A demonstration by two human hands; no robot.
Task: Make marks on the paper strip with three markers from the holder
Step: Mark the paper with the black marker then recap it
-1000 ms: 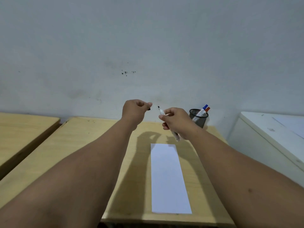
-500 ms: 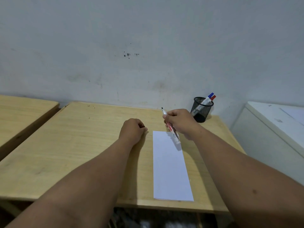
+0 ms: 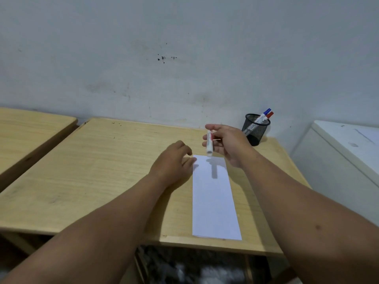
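Under our hands lies a pale wooden desk (image 3: 98,171) pushed against a scuffed grey-white wall (image 3: 184,58) that carries a few dark specks. A second wooden desk (image 3: 30,130) stands just beside it on the left, and a white cabinet (image 3: 338,156) sits to the right. On our desk the paper strip (image 3: 215,201) lies lengthwise, its near end at the front edge; we see no marks on it. At the far right corner stands the black mesh holder (image 3: 255,129) with two markers, blue-capped (image 3: 266,112) and red-capped (image 3: 269,115), leaning out of it.

Our right hand (image 3: 227,144) pinches a white marker (image 3: 209,143) between thumb and fingers, held nearly upright above the strip's far end, its shadow falling on the paper. Our left hand (image 3: 174,160) rests on the desk with fingers curled, fingertips touching the strip's far left corner; whether it holds anything we cannot tell.

Motion blurs both hands, and the marker's tip is hidden, so we cannot say which end points down. Beneath the desk something dark and grey (image 3: 184,267) is too blurred to identify.
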